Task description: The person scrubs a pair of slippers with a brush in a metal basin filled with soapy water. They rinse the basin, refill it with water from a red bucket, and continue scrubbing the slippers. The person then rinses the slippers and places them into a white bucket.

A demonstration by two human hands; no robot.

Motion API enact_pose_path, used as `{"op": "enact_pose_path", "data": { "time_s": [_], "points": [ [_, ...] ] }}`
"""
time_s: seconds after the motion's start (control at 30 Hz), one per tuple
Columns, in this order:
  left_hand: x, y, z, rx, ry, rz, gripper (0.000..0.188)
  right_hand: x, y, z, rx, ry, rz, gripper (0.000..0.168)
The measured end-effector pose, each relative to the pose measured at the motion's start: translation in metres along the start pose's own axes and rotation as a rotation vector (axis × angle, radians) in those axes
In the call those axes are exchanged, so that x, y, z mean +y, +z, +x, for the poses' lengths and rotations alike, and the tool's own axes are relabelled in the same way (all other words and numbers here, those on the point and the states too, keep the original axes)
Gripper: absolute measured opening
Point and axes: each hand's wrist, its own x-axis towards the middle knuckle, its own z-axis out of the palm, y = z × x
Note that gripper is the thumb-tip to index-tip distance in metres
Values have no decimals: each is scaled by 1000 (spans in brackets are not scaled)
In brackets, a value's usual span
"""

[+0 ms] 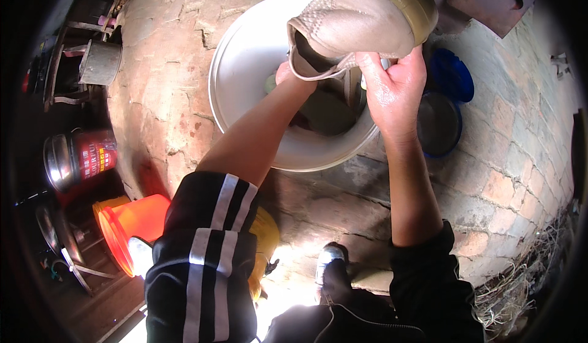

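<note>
A beige shoe [363,19] with a tan sole is held up over a white basin [248,44] of dark water. My right hand [395,85] grips it from below, thumb against its side; the skin looks wet. My left hand [284,74] reaches over the basin behind the shoe's opening and is mostly hidden, so its hold cannot be made out. A greenish thing [271,84] shows beside its fingers, too covered to name. Another light strip of something [351,88] stands in the basin by the water.
Blue round containers [452,74] lie right of the basin on the brick floor [349,205]. An orange bucket [138,226], a red metal can [98,159] and a grey metal pot [102,63] are at left. Dry straw [510,292] lies at lower right.
</note>
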Motion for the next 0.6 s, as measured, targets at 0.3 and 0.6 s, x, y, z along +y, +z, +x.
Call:
{"op": "enact_pose_path", "data": {
  "time_s": [0.3, 0.6],
  "points": [
    [8, 23, 43, 2, 113, -355, 40, 4, 0, 3, 11, -81, -41, 37],
    [5, 34, 50, -41, 149, -503, 48, 6, 1, 3, -14, -106, -90, 43]
  ]
}}
